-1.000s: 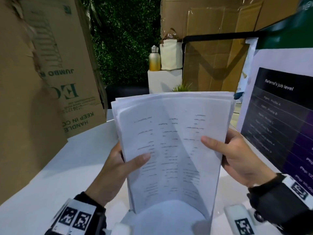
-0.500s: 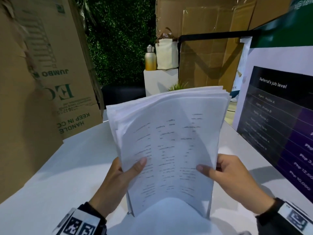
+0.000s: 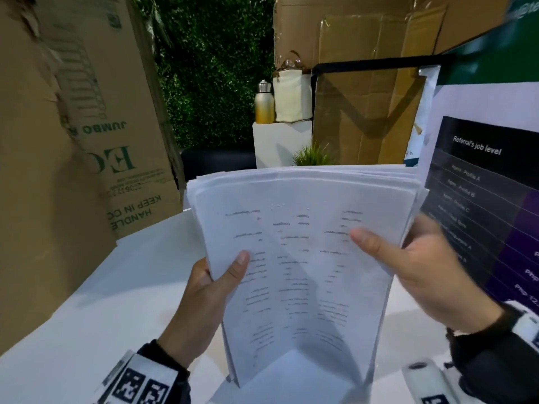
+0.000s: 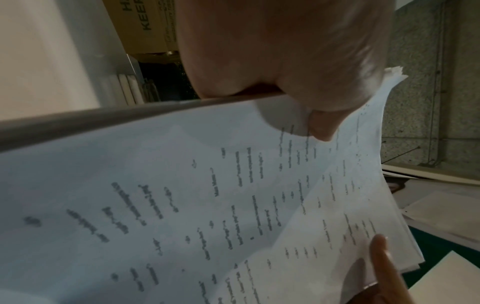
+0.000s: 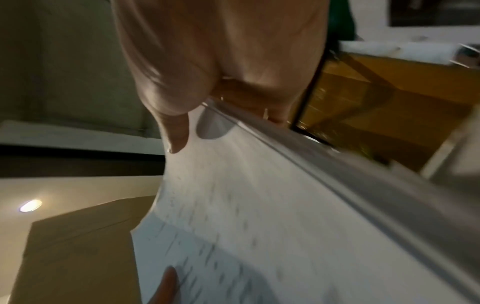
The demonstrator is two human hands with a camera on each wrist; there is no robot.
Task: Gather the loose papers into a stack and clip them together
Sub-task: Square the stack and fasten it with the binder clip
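Observation:
A thick stack of printed white papers [image 3: 300, 258] stands upright on its lower edge on the white table [image 3: 96, 301], its sheets bowed and their top edges fanned unevenly. My left hand [image 3: 204, 295] grips the stack's left edge, thumb on the front sheet. My right hand [image 3: 414, 266] grips the right edge, thumb across the front. In the left wrist view my thumb [image 4: 319, 125] presses the papers [image 4: 207, 205]. The right wrist view shows the right thumb [image 5: 176, 133] on the blurred papers [image 5: 259, 216]. No clip is in view.
A tall cardboard box [image 3: 96, 118] stands at the table's left. A dark printed poster board [image 3: 484, 205] leans at the right. Behind are more cardboard [image 3: 364, 83], a bottle [image 3: 264, 103] and a cloth bag [image 3: 291, 94] on a white pedestal.
The stack dropped lower half a second ago and is now raised again. My right hand slid back up the right edge; both hands kept their grip.

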